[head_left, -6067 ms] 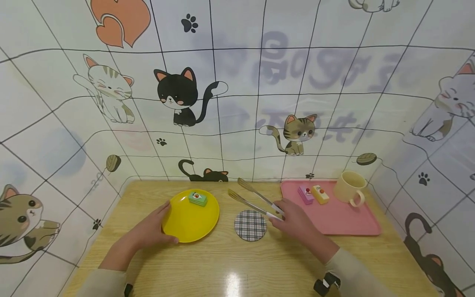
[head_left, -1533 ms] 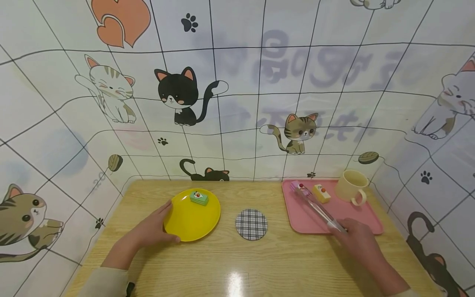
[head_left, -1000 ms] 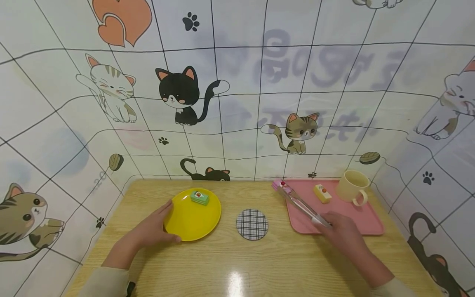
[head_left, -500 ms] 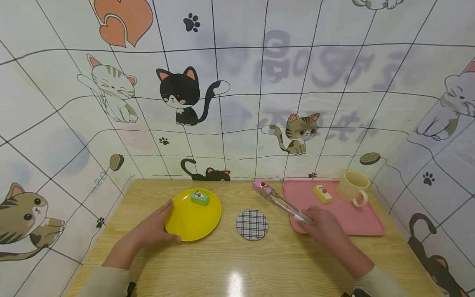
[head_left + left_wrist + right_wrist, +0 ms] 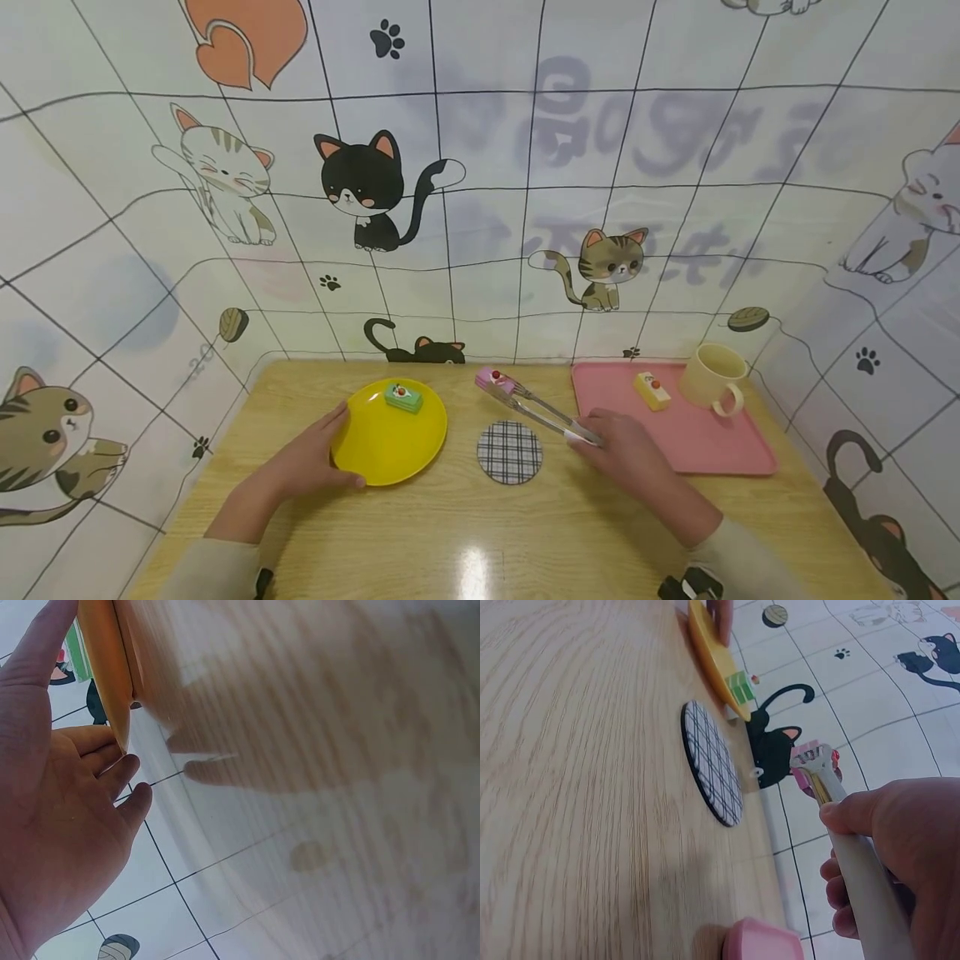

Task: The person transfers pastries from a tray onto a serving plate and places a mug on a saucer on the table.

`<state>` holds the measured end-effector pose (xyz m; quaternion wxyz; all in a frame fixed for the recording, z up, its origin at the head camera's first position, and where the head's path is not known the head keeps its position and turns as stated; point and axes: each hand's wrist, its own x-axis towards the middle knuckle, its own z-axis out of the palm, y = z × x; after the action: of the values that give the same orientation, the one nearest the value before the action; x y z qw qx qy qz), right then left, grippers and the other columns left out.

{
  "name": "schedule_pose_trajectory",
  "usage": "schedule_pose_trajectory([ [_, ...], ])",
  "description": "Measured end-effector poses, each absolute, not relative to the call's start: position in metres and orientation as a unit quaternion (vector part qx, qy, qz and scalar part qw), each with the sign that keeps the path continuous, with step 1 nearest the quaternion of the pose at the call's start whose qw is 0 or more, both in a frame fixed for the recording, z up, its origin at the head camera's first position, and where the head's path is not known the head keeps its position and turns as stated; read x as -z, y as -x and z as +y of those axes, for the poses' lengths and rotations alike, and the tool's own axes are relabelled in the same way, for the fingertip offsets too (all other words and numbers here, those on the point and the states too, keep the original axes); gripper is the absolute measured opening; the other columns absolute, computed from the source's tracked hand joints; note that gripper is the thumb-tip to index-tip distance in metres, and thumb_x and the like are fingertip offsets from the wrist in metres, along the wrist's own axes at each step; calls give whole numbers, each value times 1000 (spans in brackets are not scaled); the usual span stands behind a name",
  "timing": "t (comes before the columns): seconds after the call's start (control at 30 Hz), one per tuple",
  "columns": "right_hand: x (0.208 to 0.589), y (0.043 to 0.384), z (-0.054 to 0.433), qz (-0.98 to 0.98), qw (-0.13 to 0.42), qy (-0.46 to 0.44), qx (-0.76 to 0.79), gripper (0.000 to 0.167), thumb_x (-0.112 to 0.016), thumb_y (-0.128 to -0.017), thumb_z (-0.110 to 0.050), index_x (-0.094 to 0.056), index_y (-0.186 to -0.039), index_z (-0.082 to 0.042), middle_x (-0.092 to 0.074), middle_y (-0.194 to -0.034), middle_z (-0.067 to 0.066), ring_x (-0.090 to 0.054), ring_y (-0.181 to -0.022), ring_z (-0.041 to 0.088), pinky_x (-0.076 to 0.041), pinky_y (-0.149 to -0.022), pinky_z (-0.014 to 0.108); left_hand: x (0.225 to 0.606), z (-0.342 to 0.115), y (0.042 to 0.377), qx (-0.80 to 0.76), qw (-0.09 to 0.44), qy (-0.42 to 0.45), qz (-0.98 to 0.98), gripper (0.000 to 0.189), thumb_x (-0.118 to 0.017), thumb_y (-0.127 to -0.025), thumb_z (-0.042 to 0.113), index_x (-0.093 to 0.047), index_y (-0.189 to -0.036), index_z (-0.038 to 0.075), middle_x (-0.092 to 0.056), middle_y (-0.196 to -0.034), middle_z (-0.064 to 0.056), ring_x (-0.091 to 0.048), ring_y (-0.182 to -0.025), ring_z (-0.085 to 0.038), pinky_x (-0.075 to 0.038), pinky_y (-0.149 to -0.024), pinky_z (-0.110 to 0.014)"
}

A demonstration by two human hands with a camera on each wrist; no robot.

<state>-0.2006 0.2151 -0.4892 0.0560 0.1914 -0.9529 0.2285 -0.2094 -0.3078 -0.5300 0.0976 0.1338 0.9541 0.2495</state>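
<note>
My right hand (image 5: 626, 454) grips a pair of metal tongs (image 5: 866, 889) with pale handles. Between the tong tips is a pink toy cake slice (image 5: 495, 380) with a red berry, held above the table beyond a round plaid coaster (image 5: 510, 452). On the left, my left hand (image 5: 311, 454) holds the side of a yellow plate (image 5: 390, 446), thumb at its near rim and fingers along its left edge. A green toy cake slice (image 5: 403, 398) lies towards the plate's back. In the left wrist view the fingertips touch the plate's rim.
A pink tray (image 5: 705, 446) at the right bears a yellow toy cake slice (image 5: 651, 392) and a cream mug (image 5: 708, 375). Behind the wooden table (image 5: 420, 533) stands a wall covering printed with cats.
The right hand has carried the tongs leftward from the tray, with the pink cake slice taken up in them, to behind the coaster. The left hand and plate have stayed put.
</note>
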Motion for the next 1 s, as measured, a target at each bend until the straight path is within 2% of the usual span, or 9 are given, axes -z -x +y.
schedule_pose_trajectory([
  [0.1,489,202,206,-954,47,-194,-224,36,-86,-99,-24,-82,-125,0,-68,-94,-4,-57,-78,11,-54,-68,33,530,-309,210,-249,99,-130,955,134,-97,-77,62,-30,-170,-8,-22,-180,-27,-29,-162,-53,-27,-129,-68],
  [0.2,488,203,197,-953,43,-204,-221,36,-86,-99,-24,-82,-125,0,-77,-108,3,-69,-90,19,-63,-80,43,530,-309,211,-248,100,-129,955,134,-97,-77,62,-30,-170,-8,-22,-180,-26,-28,-162,-52,-27,-130,-67],
  [0.33,488,203,186,-951,42,-219,-214,40,-85,-99,-25,-80,-129,2,-79,-121,11,-75,-109,31,-64,-95,53,529,-307,211,-248,100,-129,955,133,-97,-78,61,-30,-170,-8,-22,-180,-27,-28,-162,-53,-27,-130,-68],
  [0.53,488,204,169,-949,32,-234,-210,36,-84,-100,-27,-82,-128,-3,-78,-116,5,-75,-104,25,-64,-91,48,527,-306,211,-250,105,-122,955,133,-97,-78,61,-29,-171,-6,-21,-181,-24,-27,-163,-51,-26,-130,-67],
  [0.67,488,203,160,-948,22,-240,-211,38,-83,-101,-28,-81,-130,-4,-78,-117,5,-75,-107,26,-64,-94,48,529,-307,212,-247,103,-125,955,134,-97,-78,62,-29,-171,-6,-21,-181,-25,-27,-163,-51,-27,-130,-67],
  [0.9,489,203,147,-940,20,-269,-209,31,-82,-102,-28,-83,-126,-9,-77,-109,2,-72,-94,19,-64,-81,40,533,-310,213,-246,94,-138,955,133,-97,-78,61,-30,-170,-9,-22,-180,-27,-29,-162,-53,-28,-130,-67],
  [1.0,490,202,140,-937,20,-277,-210,33,-81,-103,-30,-83,-128,-8,-77,-112,3,-74,-98,22,-65,-85,42,534,-310,213,-246,98,-135,955,133,-96,-78,62,-30,-170,-8,-22,-180,-26,-28,-162,-52,-27,-130,-66],
])
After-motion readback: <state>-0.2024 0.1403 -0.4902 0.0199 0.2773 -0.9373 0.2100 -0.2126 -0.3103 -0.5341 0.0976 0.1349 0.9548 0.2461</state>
